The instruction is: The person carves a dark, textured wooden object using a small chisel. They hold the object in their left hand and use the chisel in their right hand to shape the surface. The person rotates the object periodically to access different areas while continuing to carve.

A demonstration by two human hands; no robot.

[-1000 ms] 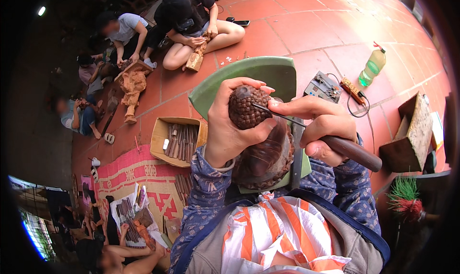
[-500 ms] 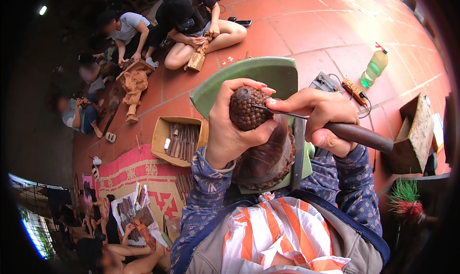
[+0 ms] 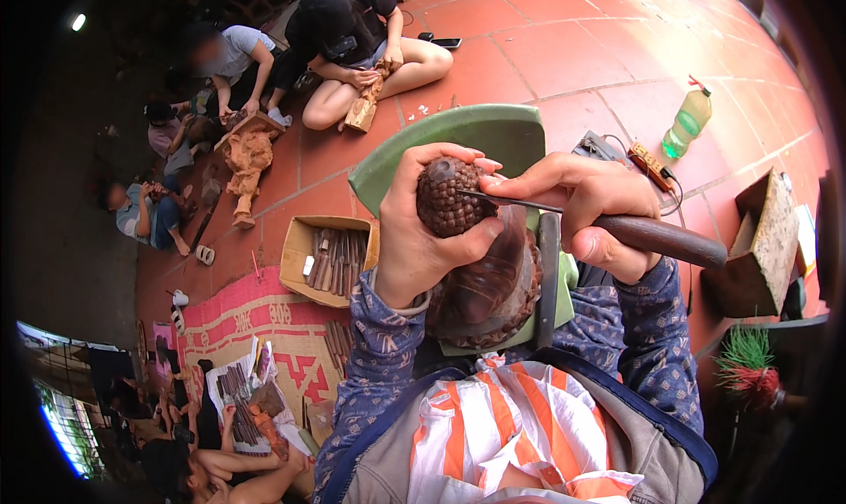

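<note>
Gripping the wooden carving (image 3: 454, 200) by its bumpy head over the lap, left hand (image 3: 419, 240) clenched; right hand (image 3: 586, 204) grasps the chisel (image 3: 652, 237). Hard, solid wood, probably heavy; fine bumps look chip-prone.

Open red tile floor (image 3: 564, 55) beyond; tool box (image 3: 328, 259) left, wooden block (image 3: 765, 231) right.

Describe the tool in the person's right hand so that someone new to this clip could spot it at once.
Start at the green board in mid-frame, propped over the person's lap. Before it, the left hand grips a dark carved wooden figure with a knobbly head. The carving chisel in the right hand touches that head: thin metal blade, thick dark handle pointing right.
</note>
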